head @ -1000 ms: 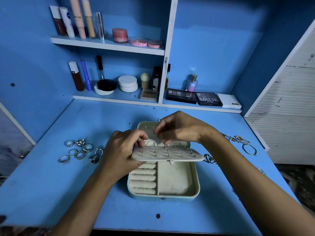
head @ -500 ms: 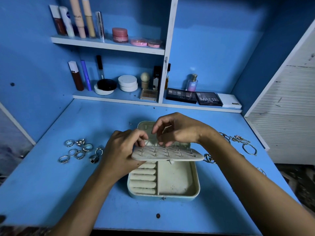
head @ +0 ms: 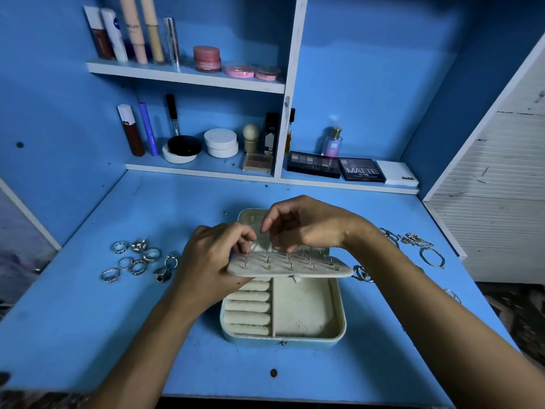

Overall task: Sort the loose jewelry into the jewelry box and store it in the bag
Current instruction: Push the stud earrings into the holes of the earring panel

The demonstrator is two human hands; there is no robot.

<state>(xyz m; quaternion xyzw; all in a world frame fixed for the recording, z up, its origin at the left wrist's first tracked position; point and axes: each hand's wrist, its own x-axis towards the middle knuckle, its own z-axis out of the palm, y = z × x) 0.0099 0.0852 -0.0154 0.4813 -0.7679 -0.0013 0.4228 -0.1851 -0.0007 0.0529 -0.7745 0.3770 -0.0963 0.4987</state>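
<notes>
Closest to the camera, two bare forearms reach in over the blue worktop from the bottom corners. Just ahead of them sits the open jewelry box, pale cream inside with a light blue shell, square to the front edge. Its left half is a stack of padded ring rolls, its right half one plain compartment, and there's a small clasp at the middle of the front wall.

Over the back half of the box, the earring panel is held roughly level, a quilted flap with thin earring posts sticking up out of it. The left hand has the panel's left end, fingers curled over the top edge and thumb side underneath: a firm grip on it. The right hand hovers above the panel's far side, fingers curled down with the tips drawn together among the posts; whether its grip has anything pinched, I cannot tell, it's too small to make out.

Out to the left of the box, a cluster of silver rings lies loose on the worktop. To the right, partly behind the right wrist, chains and bangles are spread out near the white slatted panel.

Further back, the lower shelf carries compacts, tubes, a perfume bottle and eyeshadow palettes. The upper shelf holds taller tubes and pink jars.
</notes>
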